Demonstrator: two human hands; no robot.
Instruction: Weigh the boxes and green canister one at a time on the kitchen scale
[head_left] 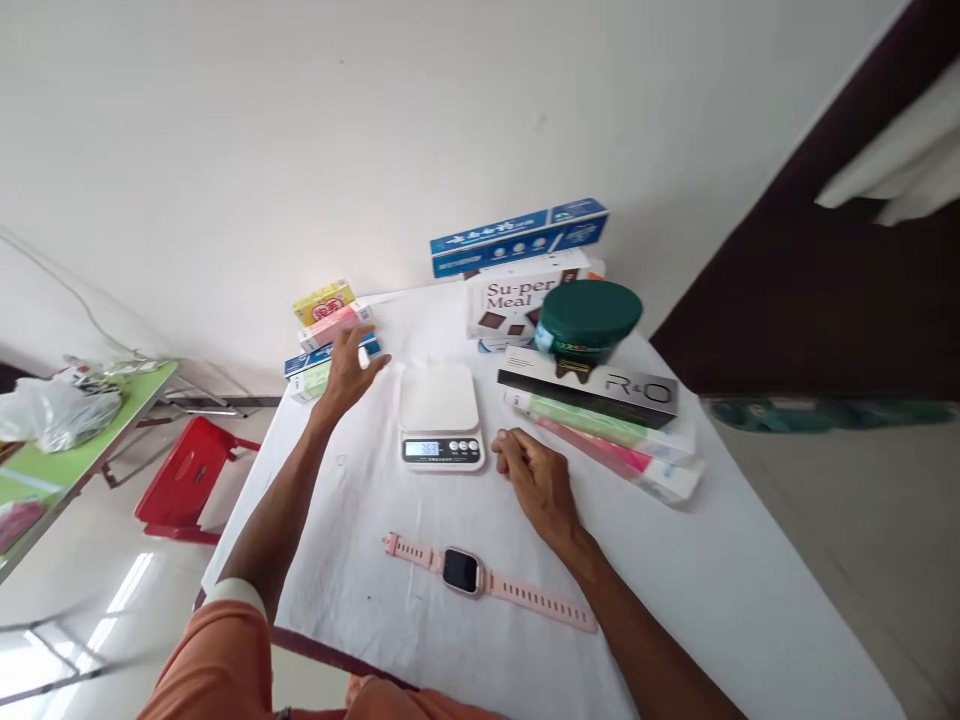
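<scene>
My left hand (349, 372) is over a small stack of boxes at the table's left. Its thumb and fingers are spread, over a blue box (300, 364) and a pale green box (306, 383); whether the fingertips touch them I cannot tell. Behind these lie a pink and white box (330, 326) and a yellow box (322, 300). My right hand (538, 485) rests on the cloth with curled fingers, nothing visible in them, just right of a white digital scale (439, 400). The scale's platform is bare and its display lit. Nearer me, a pink-strapped smartwatch (460, 571) lies stretched out.
Right of the scale are a black and silver R&O box (592, 388), a green-and-white box (600, 424), a pink-and-white box (630, 462) and a dark green tub (589, 315). A Su-per Meal box (510, 300) and a long blue box (517, 240) stand behind. A red chair (187, 480) is left.
</scene>
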